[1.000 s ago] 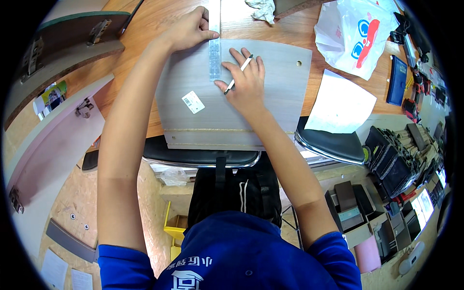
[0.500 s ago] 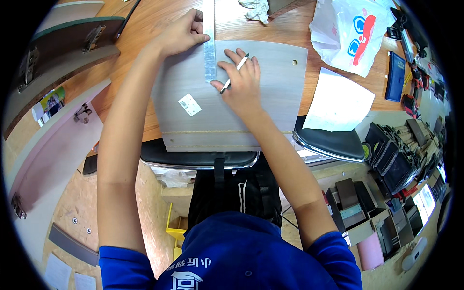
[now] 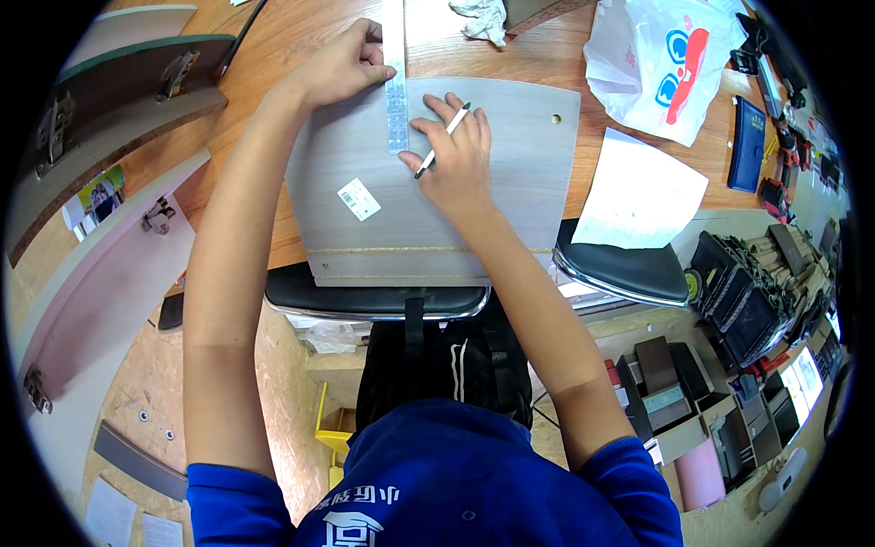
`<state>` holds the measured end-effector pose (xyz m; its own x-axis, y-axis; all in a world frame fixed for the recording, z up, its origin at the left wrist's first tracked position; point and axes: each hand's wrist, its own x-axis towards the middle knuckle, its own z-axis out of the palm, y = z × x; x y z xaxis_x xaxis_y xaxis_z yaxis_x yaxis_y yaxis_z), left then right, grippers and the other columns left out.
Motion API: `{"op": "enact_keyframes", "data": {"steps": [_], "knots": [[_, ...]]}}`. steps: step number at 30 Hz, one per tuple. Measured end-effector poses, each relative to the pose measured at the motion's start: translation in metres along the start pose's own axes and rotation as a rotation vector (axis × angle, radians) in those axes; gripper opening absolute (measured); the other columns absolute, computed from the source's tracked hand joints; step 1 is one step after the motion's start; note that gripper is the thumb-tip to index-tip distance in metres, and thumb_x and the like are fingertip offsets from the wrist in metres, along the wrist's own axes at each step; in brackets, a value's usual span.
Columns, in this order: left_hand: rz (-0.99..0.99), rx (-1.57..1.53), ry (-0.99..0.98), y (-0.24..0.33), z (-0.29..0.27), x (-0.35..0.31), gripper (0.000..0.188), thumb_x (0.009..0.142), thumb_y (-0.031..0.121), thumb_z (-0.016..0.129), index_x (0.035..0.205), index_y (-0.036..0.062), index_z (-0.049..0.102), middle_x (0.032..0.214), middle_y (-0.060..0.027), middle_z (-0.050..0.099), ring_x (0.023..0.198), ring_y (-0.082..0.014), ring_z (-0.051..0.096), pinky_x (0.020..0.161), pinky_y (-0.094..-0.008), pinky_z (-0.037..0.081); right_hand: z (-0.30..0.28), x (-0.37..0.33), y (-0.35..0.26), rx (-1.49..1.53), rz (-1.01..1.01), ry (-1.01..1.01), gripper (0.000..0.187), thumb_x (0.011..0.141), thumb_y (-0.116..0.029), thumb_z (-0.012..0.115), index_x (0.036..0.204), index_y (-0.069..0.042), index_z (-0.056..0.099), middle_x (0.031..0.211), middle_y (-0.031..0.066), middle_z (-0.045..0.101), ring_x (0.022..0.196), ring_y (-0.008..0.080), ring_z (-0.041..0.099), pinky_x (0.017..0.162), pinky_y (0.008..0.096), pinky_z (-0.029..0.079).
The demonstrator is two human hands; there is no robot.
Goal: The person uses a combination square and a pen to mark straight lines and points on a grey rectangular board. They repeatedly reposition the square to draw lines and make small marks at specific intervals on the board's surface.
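A grey wood-grain panel (image 3: 524, 196) with a curved far edge lies in front of me on the wooden table. Across its far edge runs a clear ruler (image 3: 397, 118), its near end resting on the panel. My left hand (image 3: 344, 66) pinches the ruler's left edge between thumb and fingers, near the panel's far side. Just right of the ruler's near end, my right hand (image 3: 458, 169) holds a white pen (image 3: 453, 126) with dark ends, slanted across the fingers. The right thumb points at the ruler's end. A white label (image 3: 358, 200) sticks to the panel.
Curved boards with metal hinges (image 3: 178, 73) stand at the left. To the right are a white plastic bag (image 3: 638, 68), a paper sheet (image 3: 638, 191) and a dark blue notebook (image 3: 747, 144). Black stools (image 3: 629, 269) sit under the table edge. Crumpled tissue (image 3: 481, 18) lies at the back.
Almost nothing differs. Both hands, the ruler and the pen keep their places; the whole view has shifted very slightly.
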<state>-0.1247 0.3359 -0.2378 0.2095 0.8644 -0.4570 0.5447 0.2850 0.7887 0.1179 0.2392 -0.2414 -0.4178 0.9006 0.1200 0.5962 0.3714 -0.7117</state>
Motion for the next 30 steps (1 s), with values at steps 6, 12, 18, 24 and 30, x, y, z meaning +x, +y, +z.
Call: {"op": "enact_keyframes", "data": {"steps": [6,12,18,24,30], "knots": [[-0.035,0.008,0.008,0.015,0.002,-0.005,0.034,0.094,0.005,0.077,0.121,-0.0012,0.057,0.084,-0.0007,0.065,0.08,-0.0085,0.058,0.076,-0.0271,0.049,-0.001,0.0,-0.002,0.018,0.009,0.018,0.051,0.071,-0.019,0.092,0.115,-0.013,0.067,0.145,0.0085,0.06,0.142,0.0369,0.049,0.119,0.0638,0.029],[-0.071,0.076,-0.053,0.014,-0.002,-0.002,0.019,0.095,0.008,0.078,0.102,0.0012,0.061,0.081,0.0,0.063,0.079,-0.0095,0.057,0.074,-0.0279,0.048,-0.001,0.001,-0.005,0.037,0.048,-0.001,0.044,0.075,-0.015,0.09,0.113,-0.015,0.07,0.145,0.0075,0.059,0.145,0.0345,0.046,0.122,0.0617,0.028],[-0.072,0.1,-0.049,0.02,-0.004,-0.002,0.021,0.095,0.01,0.078,0.104,0.0023,0.06,0.081,-0.0002,0.063,0.078,-0.0108,0.057,0.075,-0.0297,0.048,0.0,0.001,-0.004,0.04,0.046,0.015,0.045,0.074,-0.014,0.091,0.113,-0.014,0.07,0.144,0.0079,0.059,0.144,0.0351,0.047,0.121,0.0625,0.029],[-0.054,0.12,-0.023,0.016,-0.004,-0.001,0.025,0.094,0.012,0.079,0.106,0.0001,0.061,0.081,-0.0027,0.065,0.078,-0.013,0.059,0.074,-0.0319,0.05,-0.001,0.001,-0.006,0.05,0.036,0.019,0.043,0.076,-0.015,0.089,0.114,-0.014,0.07,0.144,0.0087,0.058,0.143,0.0356,0.047,0.121,0.063,0.029],[-0.048,0.152,-0.01,0.021,-0.004,-0.003,0.033,0.089,0.014,0.083,0.11,-0.0037,0.064,0.084,-0.0071,0.071,0.079,-0.0164,0.066,0.072,-0.0347,0.053,0.001,0.001,-0.003,0.013,0.027,0.037,0.041,0.076,-0.014,0.088,0.112,-0.014,0.069,0.143,0.0087,0.059,0.143,0.0356,0.048,0.121,0.0633,0.03]]}}
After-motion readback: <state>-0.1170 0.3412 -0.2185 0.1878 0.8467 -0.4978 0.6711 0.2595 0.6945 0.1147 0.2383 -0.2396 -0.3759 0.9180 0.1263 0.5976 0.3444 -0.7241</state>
